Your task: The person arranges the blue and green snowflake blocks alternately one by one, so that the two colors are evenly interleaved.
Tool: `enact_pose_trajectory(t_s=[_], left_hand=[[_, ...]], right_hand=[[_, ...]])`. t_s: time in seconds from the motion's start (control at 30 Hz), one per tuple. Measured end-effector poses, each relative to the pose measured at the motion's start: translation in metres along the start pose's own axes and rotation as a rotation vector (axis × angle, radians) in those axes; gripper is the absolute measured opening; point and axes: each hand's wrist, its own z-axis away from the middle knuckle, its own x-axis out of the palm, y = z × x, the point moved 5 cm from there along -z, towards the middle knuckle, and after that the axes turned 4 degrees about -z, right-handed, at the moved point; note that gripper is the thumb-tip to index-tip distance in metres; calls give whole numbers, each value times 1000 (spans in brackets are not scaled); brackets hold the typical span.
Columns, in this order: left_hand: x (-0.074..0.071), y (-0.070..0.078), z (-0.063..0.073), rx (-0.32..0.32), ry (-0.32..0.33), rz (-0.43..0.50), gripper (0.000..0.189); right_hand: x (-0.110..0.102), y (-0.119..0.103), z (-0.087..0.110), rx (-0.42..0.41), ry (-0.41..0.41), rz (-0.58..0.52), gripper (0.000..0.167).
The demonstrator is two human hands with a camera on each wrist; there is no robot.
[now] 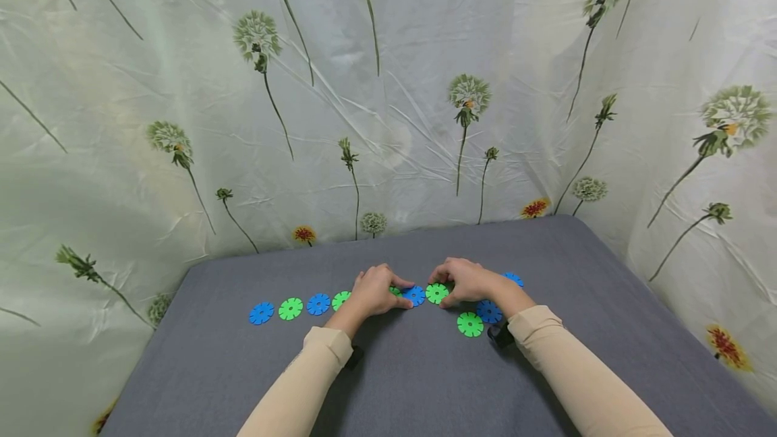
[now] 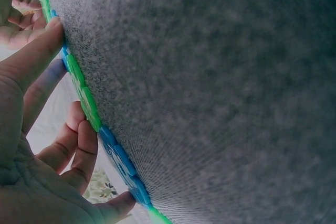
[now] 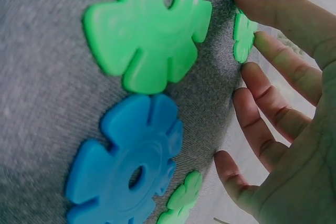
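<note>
Sideways runs the row (image 1: 340, 300) — left hand (image 1: 375, 290) pinching blue disc (image 1: 415, 296), right hand (image 1: 469, 280) green disc (image 1: 437, 294).

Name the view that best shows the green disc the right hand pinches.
The head view: the face of the green disc in the right hand shows almost whole. The right wrist view shows it steeply slanted; the left wrist view, just a thin strip.

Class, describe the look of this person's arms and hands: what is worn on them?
The left hand and right hand are bare, without gloves. The left sleeve and right sleeve are plain pale beige, each ending in a cuff. A small black device shows by the left cuff, another by the right.
</note>
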Motion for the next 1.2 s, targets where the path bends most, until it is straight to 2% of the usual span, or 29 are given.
enact_pose_trajectory(t_s=[0.7, 0.93, 1.2], left_hand=[[-1, 1, 0, 10, 12, 0, 39], [1, 3, 1, 10, -1, -4, 37], [1, 5, 1, 26, 6, -41, 45]], right_hand=[[3, -1, -3, -25, 11, -1, 37], [2, -1, 2, -48, 16, -10, 35], [-9, 2, 12, -57, 31, -67, 38]])
